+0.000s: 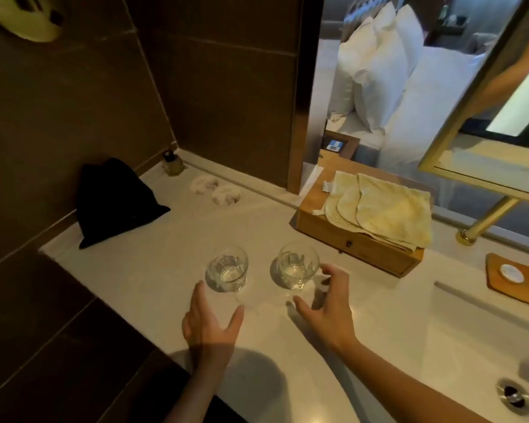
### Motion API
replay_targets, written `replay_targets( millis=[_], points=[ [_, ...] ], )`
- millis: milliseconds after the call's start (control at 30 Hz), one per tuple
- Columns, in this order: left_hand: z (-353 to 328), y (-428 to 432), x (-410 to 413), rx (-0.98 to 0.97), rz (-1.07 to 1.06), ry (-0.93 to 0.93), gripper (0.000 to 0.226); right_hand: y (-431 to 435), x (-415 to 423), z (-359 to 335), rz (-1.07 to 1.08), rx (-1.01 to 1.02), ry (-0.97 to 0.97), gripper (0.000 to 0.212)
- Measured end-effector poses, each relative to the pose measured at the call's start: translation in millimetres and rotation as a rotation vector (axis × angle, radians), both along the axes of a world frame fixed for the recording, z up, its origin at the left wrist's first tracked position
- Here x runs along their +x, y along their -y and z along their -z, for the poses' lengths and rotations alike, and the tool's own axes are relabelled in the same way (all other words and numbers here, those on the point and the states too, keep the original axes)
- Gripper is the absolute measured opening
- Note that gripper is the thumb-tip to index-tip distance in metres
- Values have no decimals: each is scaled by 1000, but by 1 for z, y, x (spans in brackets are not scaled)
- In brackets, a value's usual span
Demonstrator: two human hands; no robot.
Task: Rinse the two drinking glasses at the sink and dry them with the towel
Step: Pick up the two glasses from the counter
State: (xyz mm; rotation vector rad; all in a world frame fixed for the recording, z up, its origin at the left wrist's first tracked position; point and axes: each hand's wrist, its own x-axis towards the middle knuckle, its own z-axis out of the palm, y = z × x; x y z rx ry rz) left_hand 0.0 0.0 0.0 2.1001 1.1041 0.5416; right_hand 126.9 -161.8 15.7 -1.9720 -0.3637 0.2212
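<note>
Two glasses stand upright on the pale counter [153, 270], side by side but apart, each with a little clear liquid at the bottom. The sink [471, 331] lies to the right and the drain [515, 395] shows at the lower right edge. The towel [388, 209] is draped over a wooden box [358, 242] behind the right glass [297, 265].

Left hand [209, 325]: fingers spread and straight, thumb out wide, holding nothing. It is just short of the left glass [227, 268].

Right hand [324, 300]: also spread and empty, fingers arched beside the right glass. The fingertips may be brushing the wall, but the dim light and glare make that hard to judge.

Step in hand, as I read it, is taking up both glasses to carry them to the basin.

To do it well:
- Wrap thumb and fingers round the lower, faceted part, not the rim.
- Close firmly before lifting (cut glass will be slippery if it is wet).
- Keep each glass level on the way right, so the liquid stays in until it is over the basin.
- Pass in front of the box, so the towel stays dry for later.
</note>
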Motion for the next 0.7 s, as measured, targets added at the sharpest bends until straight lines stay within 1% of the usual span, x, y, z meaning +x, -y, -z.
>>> replay_targets(
  millis=[33,100,167,200,267,400,567,700],
  points=[
    [0,-6,6,-60,-2,88,90,-3,9,-5,-26,-8,14,84],
    [-11,-19,22,-158,69,191,100,-10,26,-10,-79,-57,24,100],
    [-12,-30,36,-184,133,191,104,-17,41,-14,-145,-84,-50,112],
    [-13,-33,42,-187,157,183,105,-19,45,-13,-166,-91,-80,112],
    [-12,-36,48,-144,185,176,103,-24,47,-11,-195,-91,-86,104],
    [-14,-41,56,-104,211,145,97,-29,45,-9,-132,-44,-84,90],
    [-25,-32,80,-76,292,133,90,-15,43,-15,-60,-14,-71,90],
    [-35,3,94,-138,400,138,90,22,48,-17,-1,-32,-39,90]
  ],
)
